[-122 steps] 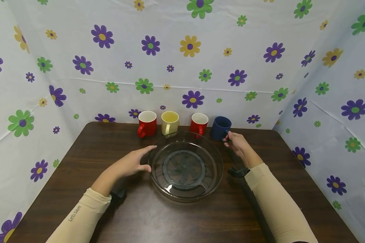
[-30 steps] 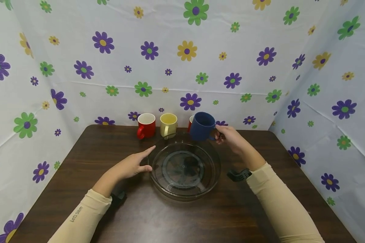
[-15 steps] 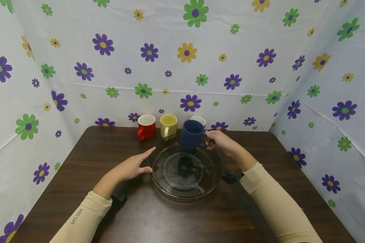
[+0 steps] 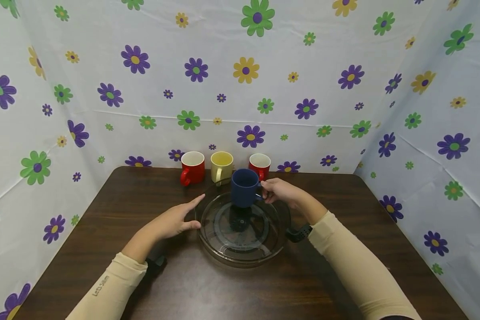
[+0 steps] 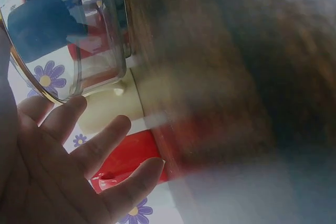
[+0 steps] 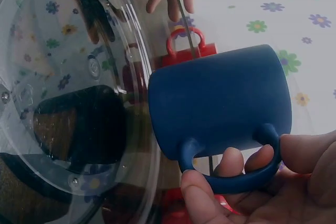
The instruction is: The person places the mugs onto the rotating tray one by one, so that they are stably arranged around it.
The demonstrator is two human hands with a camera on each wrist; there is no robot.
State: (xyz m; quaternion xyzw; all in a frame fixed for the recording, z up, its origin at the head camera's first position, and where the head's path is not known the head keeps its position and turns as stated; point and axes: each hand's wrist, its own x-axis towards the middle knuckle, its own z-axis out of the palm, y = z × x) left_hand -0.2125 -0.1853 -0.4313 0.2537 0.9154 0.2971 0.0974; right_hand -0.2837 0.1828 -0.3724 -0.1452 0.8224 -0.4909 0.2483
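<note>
A blue mug point(image 4: 244, 190) hangs upright over the back part of a round, smoky see-through dish point(image 4: 240, 255). My right hand point(image 4: 282, 194) grips it by the handle, with fingers curled through the loop in the right wrist view, where the mug point(image 6: 220, 100) looks clear of the dish floor. On the dish's left side, my left hand point(image 4: 172, 220) has fingers and thumb spread at the rim. In the left wrist view, fingertips of the left hand point(image 5: 68, 156) touch or nearly touch the dish's rim point(image 5: 31, 80).
Behind the dish, along the back of the brown table point(image 4: 264, 289), stand a red mug point(image 4: 193, 169), a yellow mug point(image 4: 222, 165) and another red mug point(image 4: 260, 164). A flower-patterned cloth point(image 4: 152, 80) hangs at the back and both sides.
My right hand has lifted the blue mug from the right end of the back row and carried it left and forward over the dish, lowering it. The left hand has stayed at the rim.
</note>
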